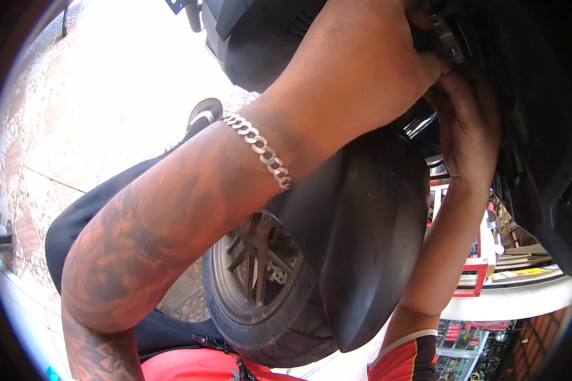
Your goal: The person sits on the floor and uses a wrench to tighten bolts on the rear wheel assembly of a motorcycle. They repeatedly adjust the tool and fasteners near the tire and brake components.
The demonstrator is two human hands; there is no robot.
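Observation:
Both hands reach up into the dark underside of a motor scooter, above its rear wheel (254, 267) and black mudguard (368, 235). My left hand (375, 70), with a chain bracelet (257, 143) at the wrist, has its fingers curled in and the thumb pressed close. Whatever lies in its grip is hidden. Just to its right, my right hand (470, 124) is raised with bent fingers meeting near the left thumb, and what they hold cannot be made out. A small dark metal lever (448, 39) sits right above the fingertips.
Black body panels (540, 127) hang close on the right, and a rounded dark part (260, 44) juts out at the upper left. My bent knee (76, 222) is beside the wheel on a tiled floor (28, 209). A glass display case (457, 349) stands lower right.

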